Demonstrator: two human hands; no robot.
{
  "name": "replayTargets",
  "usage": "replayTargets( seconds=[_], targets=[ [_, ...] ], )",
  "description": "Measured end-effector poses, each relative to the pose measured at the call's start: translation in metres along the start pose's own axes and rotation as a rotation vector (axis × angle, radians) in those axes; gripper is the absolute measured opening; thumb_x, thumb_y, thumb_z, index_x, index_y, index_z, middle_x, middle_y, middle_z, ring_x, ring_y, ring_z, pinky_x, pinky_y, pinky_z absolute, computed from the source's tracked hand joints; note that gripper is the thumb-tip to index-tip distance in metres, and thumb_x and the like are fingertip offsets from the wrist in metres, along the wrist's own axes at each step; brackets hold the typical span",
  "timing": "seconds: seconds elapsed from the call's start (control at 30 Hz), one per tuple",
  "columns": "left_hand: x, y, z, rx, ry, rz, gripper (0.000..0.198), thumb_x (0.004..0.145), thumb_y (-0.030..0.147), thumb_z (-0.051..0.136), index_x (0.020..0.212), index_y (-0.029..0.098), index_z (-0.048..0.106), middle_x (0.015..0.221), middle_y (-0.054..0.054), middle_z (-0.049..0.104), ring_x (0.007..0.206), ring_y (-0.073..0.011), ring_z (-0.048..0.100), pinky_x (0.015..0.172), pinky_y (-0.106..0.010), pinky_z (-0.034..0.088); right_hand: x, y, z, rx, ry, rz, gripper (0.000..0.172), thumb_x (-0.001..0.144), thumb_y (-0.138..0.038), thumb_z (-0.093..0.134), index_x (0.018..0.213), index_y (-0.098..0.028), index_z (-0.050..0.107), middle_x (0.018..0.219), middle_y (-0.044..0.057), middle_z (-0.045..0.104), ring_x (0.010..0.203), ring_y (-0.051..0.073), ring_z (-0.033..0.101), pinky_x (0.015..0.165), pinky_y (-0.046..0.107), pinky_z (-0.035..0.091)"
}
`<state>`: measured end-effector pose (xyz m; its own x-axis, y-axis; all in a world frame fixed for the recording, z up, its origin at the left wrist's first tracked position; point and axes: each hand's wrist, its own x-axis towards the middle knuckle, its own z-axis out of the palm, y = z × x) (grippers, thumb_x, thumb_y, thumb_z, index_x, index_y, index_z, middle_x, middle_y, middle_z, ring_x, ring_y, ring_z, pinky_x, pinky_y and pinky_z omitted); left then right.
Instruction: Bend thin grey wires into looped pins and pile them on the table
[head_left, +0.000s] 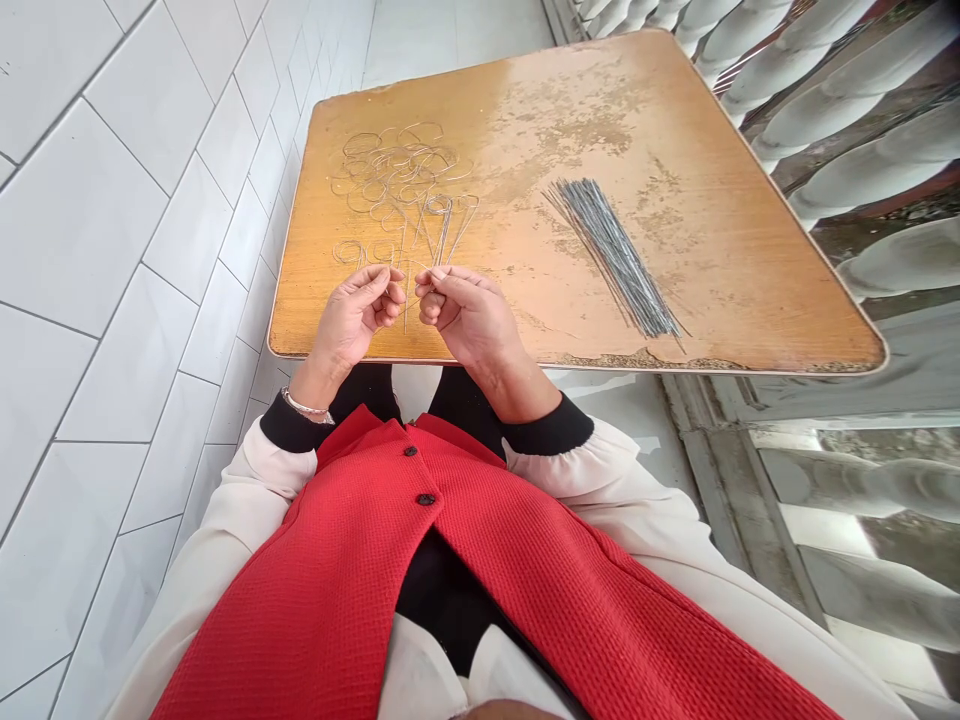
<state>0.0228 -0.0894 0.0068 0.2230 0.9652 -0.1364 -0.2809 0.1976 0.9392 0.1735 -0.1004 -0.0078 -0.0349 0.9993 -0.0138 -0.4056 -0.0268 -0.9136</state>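
My left hand (358, 312) and my right hand (465, 312) are held close together over the near edge of a worn wooden board (675, 240). Both have their fingers curled in a pinch on one thin metal wire (407, 300) that runs between them. Just beyond my hands lies a pile of wires bent into loops (401, 175). A bundle of straight wires (615, 255) lies to the right of my right hand, fanned out on the board.
A white tiled wall (112, 250) runs along the left. A white balustrade (862, 150) stands to the right of the board. A silver bracelet (304, 405) is on my left wrist. My red vest fills the lower view.
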Motion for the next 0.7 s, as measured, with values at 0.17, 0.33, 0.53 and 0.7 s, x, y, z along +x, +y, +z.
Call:
replayTargets(
  seconds=[0.17, 0.33, 0.53, 0.7],
  targets=[
    [-0.002, -0.005, 0.005, -0.080, 0.009, 0.028, 0.019, 0.099, 0.030, 0.060, 0.084, 0.018, 0.065, 0.065, 0.005, 0.064, 0.053, -0.0021, 0.057, 0.054, -0.014, 0.044, -0.005, 0.011, 0.000, 0.047, 0.006, -0.051, 0.023, 0.078, -0.038, 0.082, 0.075, -0.018, 0.072, 0.075, 0.000, 0.067, 0.053, 0.005, 0.052, 0.051, 0.019, 0.043],
    [-0.004, -0.009, 0.009, -0.094, 0.020, 0.003, 0.022, 0.099, 0.027, 0.058, 0.081, 0.018, 0.065, 0.068, 0.005, 0.065, 0.054, -0.0017, 0.058, 0.053, -0.014, 0.043, -0.008, 0.016, 0.000, 0.042, 0.013, -0.075, 0.029, 0.072, -0.044, 0.087, 0.074, -0.020, 0.072, 0.069, -0.003, 0.064, 0.053, 0.005, 0.051, 0.050, 0.018, 0.042],
    [-0.004, -0.007, 0.011, -0.130, 0.012, 0.044, 0.024, 0.099, 0.020, 0.059, 0.075, 0.016, 0.065, 0.065, 0.006, 0.059, 0.050, 0.0002, 0.052, 0.050, -0.013, 0.041, -0.009, 0.013, 0.000, 0.010, 0.026, -0.072, 0.025, 0.078, -0.039, 0.080, 0.072, -0.019, 0.066, 0.077, -0.001, 0.067, 0.054, 0.005, 0.049, 0.051, 0.019, 0.041],
    [-0.003, -0.004, 0.013, -0.075, 0.046, 0.026, 0.024, 0.098, 0.019, 0.060, 0.075, 0.016, 0.066, 0.062, 0.007, 0.056, 0.048, 0.0014, 0.048, 0.049, -0.012, 0.038, -0.009, 0.014, -0.001, -0.033, -0.004, -0.083, 0.022, 0.078, -0.036, 0.077, 0.069, -0.019, 0.065, 0.073, -0.001, 0.064, 0.055, 0.007, 0.050, 0.055, 0.021, 0.043]
  ],
)
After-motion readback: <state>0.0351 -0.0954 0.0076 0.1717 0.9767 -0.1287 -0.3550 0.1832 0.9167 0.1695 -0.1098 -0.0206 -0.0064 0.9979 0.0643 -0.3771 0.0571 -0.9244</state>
